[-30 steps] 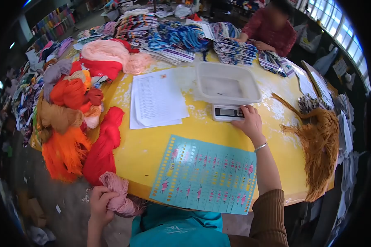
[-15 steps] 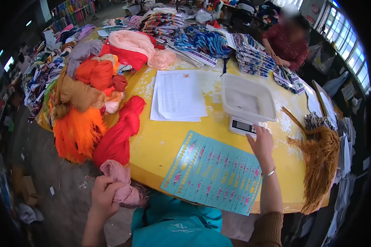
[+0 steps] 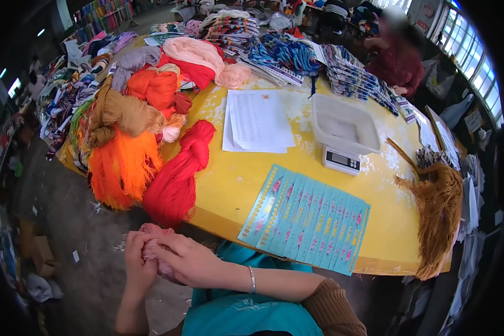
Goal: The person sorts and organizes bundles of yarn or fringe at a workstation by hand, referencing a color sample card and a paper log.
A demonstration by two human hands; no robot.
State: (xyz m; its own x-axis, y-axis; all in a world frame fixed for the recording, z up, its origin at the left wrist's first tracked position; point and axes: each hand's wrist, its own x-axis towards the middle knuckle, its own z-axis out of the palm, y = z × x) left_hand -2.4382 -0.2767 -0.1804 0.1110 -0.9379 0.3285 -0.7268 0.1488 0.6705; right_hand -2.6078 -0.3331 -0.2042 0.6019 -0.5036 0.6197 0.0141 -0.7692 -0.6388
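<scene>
Head cam | pink yarn skein (image 3: 154, 249) btwn both hands | L hand (image 3: 137, 263) gripping it | R hand (image 3: 187, 263) pinching it

Yellow table (image 3: 224, 185) mid-frame, yarn heap (image 3: 134, 123) at its left, papers (image 3: 260, 120) centre, scale (image 3: 341, 159) with tub (image 3: 346, 126) right, blue cards (image 3: 308, 218) at near edge, tan yarn (image 3: 439, 201) far right

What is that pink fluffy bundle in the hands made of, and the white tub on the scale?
The pink bundle, held in the left hand and right hand, looks like soft matte yarn: thin strands show. The white tub looks like smooth, slightly see-through plastic, sitting on a small scale.
</scene>
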